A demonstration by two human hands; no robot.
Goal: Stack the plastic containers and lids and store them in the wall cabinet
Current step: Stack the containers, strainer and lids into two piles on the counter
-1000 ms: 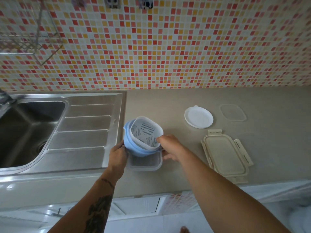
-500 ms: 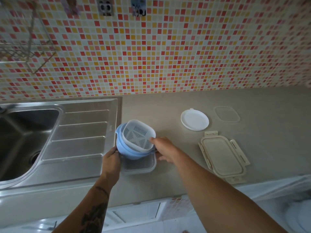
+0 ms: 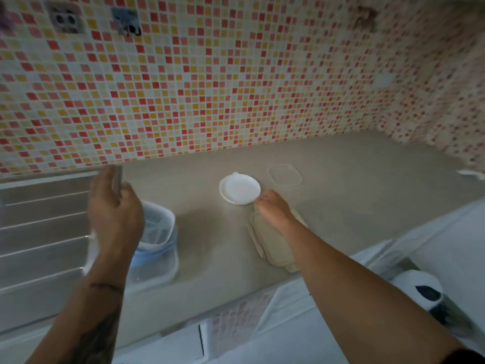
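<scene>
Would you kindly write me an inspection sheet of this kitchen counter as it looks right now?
Surface: beige countertop, steel drainboard at left.
Job's things: white strainer nested in blue bowl inside clear container; round white lid, clear lid, beige clip lid lie separately.
Clutter: nothing seen.
Grippers: left hand open above stack; right hand over beige clip lid, grasp unclear.
Cables: nothing seen.
Surroundings: mosaic tile wall, socket.

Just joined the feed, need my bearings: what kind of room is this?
Most likely a home kitchen: a steel sink drainboard set in a beige countertop, a mosaic-tiled backsplash, and plastic containers out.
</scene>
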